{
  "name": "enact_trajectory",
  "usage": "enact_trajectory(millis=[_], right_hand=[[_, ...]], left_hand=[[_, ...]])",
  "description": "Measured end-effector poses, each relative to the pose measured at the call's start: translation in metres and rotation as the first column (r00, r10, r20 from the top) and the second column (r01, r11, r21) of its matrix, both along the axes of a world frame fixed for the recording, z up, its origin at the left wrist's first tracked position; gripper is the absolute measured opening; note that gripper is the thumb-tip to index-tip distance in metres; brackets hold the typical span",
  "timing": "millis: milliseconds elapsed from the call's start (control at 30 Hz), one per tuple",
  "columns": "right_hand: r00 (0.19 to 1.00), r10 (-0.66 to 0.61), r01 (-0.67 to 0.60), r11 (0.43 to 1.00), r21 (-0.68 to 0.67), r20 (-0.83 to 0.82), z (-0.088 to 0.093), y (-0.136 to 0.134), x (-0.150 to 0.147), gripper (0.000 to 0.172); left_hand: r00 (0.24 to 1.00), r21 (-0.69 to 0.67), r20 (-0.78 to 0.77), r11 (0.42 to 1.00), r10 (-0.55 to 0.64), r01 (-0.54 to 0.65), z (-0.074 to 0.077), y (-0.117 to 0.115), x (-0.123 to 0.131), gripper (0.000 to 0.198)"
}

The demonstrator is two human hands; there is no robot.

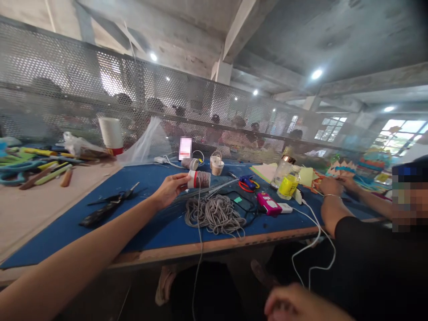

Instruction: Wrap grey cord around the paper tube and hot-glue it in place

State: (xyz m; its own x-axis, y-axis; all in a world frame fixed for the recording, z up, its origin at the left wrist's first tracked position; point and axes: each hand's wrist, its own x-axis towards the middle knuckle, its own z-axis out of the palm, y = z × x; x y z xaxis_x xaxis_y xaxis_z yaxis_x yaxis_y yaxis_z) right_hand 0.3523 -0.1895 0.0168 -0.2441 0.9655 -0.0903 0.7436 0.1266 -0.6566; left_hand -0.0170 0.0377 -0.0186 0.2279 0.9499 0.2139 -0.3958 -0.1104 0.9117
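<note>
My left hand (pixel 170 189) pinches the rim of a paper cup (pixel 200 179), which lies on its side in the air above the table. Grey cord is wound around much of the cup, and a red band shows near its rim. From the cup a strand of cord (pixel 200 232) runs down over the table edge and out of view. Just below it on the table is a loose heap of grey cord (pixel 216 214). Low in the view, my right hand (pixel 289 303) is slightly blurred, with its fingers curled in; whatever they may hold is hidden.
Beyond the cup stand a small basket (pixel 217 166) and a lit phone (pixel 185 148). To the right are a pink box (pixel 268 203), a jar with a yellow label (pixel 288 183) and a co-worker's hands (pixel 331 186). Black snips (pixel 110 203) and stacked cups (pixel 111 133) are left.
</note>
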Motion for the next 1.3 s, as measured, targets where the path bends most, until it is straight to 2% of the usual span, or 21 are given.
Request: enact_trajectory(millis=[67,133,200,233,267,333,433,500,533,567,600,700,767,800,967,1167,1300], right_hand=[[0.999,0.03,-0.029,0.999,0.039,-0.02,-0.008,0.009,-0.019,0.025],[1.0,0.003,0.002,0.965,0.261,-0.02,0.0,0.047,-0.033,0.027],[0.991,-0.134,0.11,0.848,0.519,0.009,0.014,0.106,-0.045,0.025],[0.975,-0.219,0.156,0.781,0.605,0.03,0.021,0.136,-0.052,0.022],[0.957,-0.288,0.191,0.722,0.665,0.037,0.026,0.163,-0.06,0.019],[0.951,-0.309,0.208,0.653,0.728,0.006,0.031,0.202,-0.08,0.016],[0.981,-0.189,0.142,0.553,0.821,-0.043,0.025,0.219,-0.109,0.02],[0.981,-0.195,0.12,0.514,0.849,-0.021,0.02,0.22,-0.116,0.022],[0.97,-0.241,0.127,0.501,0.856,-0.003,0.017,0.221,-0.114,0.023],[0.951,-0.309,0.139,0.504,0.853,0.027,0.016,0.226,-0.108,0.022],[0.923,-0.375,0.138,0.533,0.835,0.086,0.014,0.232,-0.098,0.022],[0.772,-0.529,0.147,0.688,0.711,0.353,0.008,0.254,-0.063,0.026],[0.68,-0.516,0.166,0.8,0.577,0.52,0.001,0.264,-0.044,0.036],[0.663,-0.506,0.179,0.823,0.539,0.552,-0.003,0.265,-0.036,0.04],[0.641,-0.497,0.239,0.854,0.463,0.585,-0.02,0.266,-0.021,0.05],[0.64,-0.481,0.293,0.874,0.388,0.599,-0.026,0.282,-0.018,0.038],[0.647,-0.495,0.3,0.864,0.404,0.579,-0.031,0.287,-0.018,0.036]], left_hand=[[1.0,-0.004,-0.002,1.0,0.01,-0.01,0.0,-0.002,0.002,0.026],[1.0,-0.001,-0.015,1.0,0.013,-0.013,-0.001,-0.003,0.003,0.027],[1.0,-0.003,-0.02,1.0,0.019,-0.019,0.0,-0.005,0.005,0.029],[0.999,-0.001,-0.017,1.0,0.031,-0.031,0.0,-0.005,0.006,0.029],[0.998,0.003,-0.015,0.999,0.055,-0.055,0.001,-0.006,0.007,0.029],[0.995,0.002,-0.014,0.995,0.102,-0.102,0.004,-0.005,0.008,0.028],[0.991,-0.038,-0.016,0.991,0.13,-0.131,0.007,-0.003,0.012,0.029],[0.993,-0.048,-0.005,0.992,0.121,-0.121,0.007,-0.002,0.015,0.028],[0.993,-0.042,0.003,0.992,0.118,-0.118,0.007,-0.001,0.017,0.029],[0.995,-0.044,-0.008,0.994,0.099,-0.099,0.006,-0.001,0.019,0.03],[0.996,-0.046,-0.019,0.995,0.089,-0.09,0.005,-0.001,0.02,0.03],[0.995,-0.053,-0.037,0.994,0.092,-0.094,0.002,-0.001,0.023,0.028],[0.99,-0.062,-0.049,0.989,0.129,-0.132,-0.001,0.0,0.024,0.026],[0.989,-0.066,-0.048,0.988,0.14,-0.143,-0.002,0.0,0.024,0.026],[0.993,-0.106,-0.062,0.989,0.097,-0.104,-0.005,-0.003,0.027,0.026],[0.995,-0.094,-0.058,0.992,0.083,-0.088,-0.004,-0.007,0.025,0.023],[0.993,-0.083,-0.06,0.991,0.097,-0.102,-0.002,-0.008,0.023,0.024]])
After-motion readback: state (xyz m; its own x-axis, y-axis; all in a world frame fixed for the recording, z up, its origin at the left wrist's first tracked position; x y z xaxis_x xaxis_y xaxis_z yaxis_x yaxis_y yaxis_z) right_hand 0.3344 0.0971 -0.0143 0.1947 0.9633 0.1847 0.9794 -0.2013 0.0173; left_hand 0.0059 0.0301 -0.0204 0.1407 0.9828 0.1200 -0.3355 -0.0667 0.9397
